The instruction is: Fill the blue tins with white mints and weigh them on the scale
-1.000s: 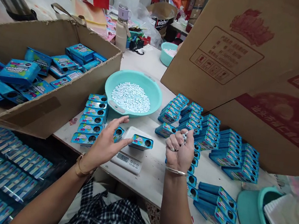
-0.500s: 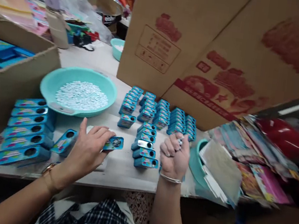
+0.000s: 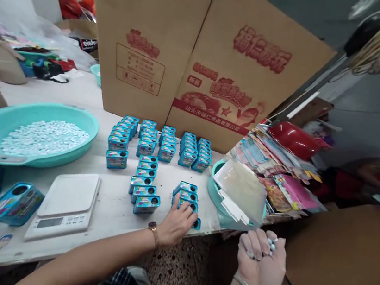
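My left hand point(image 3: 176, 223) is curled over a small blue box point(image 3: 196, 223) with a round dark hole in its top, near the table's front edge. Its fingers partly hide that box and the short row of blue boxes point(image 3: 186, 187) it lines up with. Beyond the table edge, to the right, my right hand point(image 3: 261, 259) is palm up with fingers folded around several small white candies point(image 3: 271, 245). More rows of blue boxes point(image 3: 147, 204) stand left of my left hand and farther back.
A turquoise basin point(image 3: 33, 159) of white candies sits on the left. In front of it are a white kitchen scale point(image 3: 69, 196), a tilted blue box point(image 3: 15, 203) and stacked boxes. Large cartons point(image 3: 150, 16) stand behind. Another turquoise basin point(image 3: 213, 197) with flat packaging is at right.
My left hand has carried a blue box rightward to the front row. My right hand, still closed on candies, has moved right and off the table. The view has swung right, uncovering the scale.
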Demonstrator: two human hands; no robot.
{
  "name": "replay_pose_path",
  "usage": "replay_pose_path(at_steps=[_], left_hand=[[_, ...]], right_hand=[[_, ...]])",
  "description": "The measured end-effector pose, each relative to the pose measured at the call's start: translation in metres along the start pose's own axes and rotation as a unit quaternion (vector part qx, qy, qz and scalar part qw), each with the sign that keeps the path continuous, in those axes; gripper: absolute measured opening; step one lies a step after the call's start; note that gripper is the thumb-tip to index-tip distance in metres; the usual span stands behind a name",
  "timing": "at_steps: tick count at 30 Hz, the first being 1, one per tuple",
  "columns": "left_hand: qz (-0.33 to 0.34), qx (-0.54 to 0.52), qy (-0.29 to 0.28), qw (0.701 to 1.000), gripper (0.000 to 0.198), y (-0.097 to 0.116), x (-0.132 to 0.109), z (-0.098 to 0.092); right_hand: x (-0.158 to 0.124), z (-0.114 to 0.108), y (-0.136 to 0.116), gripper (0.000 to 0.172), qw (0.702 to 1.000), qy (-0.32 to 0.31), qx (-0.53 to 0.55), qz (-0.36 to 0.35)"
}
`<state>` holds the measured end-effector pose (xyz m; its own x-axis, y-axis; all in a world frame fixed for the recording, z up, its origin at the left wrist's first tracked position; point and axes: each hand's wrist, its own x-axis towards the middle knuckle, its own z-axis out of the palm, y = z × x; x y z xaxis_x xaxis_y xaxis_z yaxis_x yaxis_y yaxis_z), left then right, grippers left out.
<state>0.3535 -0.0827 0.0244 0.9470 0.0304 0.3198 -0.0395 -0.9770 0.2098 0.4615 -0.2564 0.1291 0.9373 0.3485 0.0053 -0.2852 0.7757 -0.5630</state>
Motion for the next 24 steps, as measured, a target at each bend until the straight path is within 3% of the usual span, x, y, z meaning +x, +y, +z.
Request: replay_pose_path(at_steps=[6, 8, 10, 12, 13, 15, 17, 20, 22, 24], left_hand=[[-0.026, 0.006, -0.002, 1.0, 0.043, 0.006, 0.008, 0.032], [-0.042, -0.009, -0.004, 0.999, 0.05, 0.009, 0.004, 0.029], [-0.057, -0.028, 0.008, 0.998, 0.067, 0.001, -0.003, 0.013], [-0.088, -0.033, 0.047, 0.994, 0.092, -0.025, -0.013, -0.017], [-0.115, -0.02, 0.081, 0.99, 0.095, -0.045, -0.02, -0.036], [-0.232, 0.029, 0.153, 0.96, 0.084, -0.095, -0.035, -0.076], [-0.362, 0.072, 0.168, 0.914, 0.069, -0.149, -0.052, -0.107], [-0.411, 0.08, 0.1, 0.903, 0.051, -0.21, -0.075, -0.124], [-0.403, 0.071, 0.071, 0.91, 0.04, -0.226, -0.087, -0.122], [-0.4, 0.071, 0.062, 0.912, 0.032, -0.227, -0.1, -0.121]], right_hand=[[0.007, -0.006, 0.005, 0.017, 0.999, 0.029, -0.021, 0.005], [0.009, -0.003, 0.01, 0.017, 0.999, 0.028, -0.036, 0.013], [0.012, -0.001, 0.014, 0.016, 0.998, 0.028, -0.043, 0.026], [0.015, -0.001, 0.018, 0.015, 0.998, 0.032, -0.038, 0.042], [0.017, 0.0, 0.019, 0.014, 0.998, 0.033, -0.032, 0.05], [0.019, 0.002, 0.026, 0.013, 0.997, 0.033, -0.018, 0.065], [0.02, 0.012, 0.039, 0.012, 0.996, 0.029, -0.004, 0.085], [0.017, 0.039, 0.075, 0.016, 0.989, 0.006, 0.011, 0.144], [0.01, 0.061, 0.106, 0.018, 0.978, -0.032, 0.013, 0.206], [0.002, 0.082, 0.137, 0.018, 0.961, -0.077, 0.011, 0.267]])
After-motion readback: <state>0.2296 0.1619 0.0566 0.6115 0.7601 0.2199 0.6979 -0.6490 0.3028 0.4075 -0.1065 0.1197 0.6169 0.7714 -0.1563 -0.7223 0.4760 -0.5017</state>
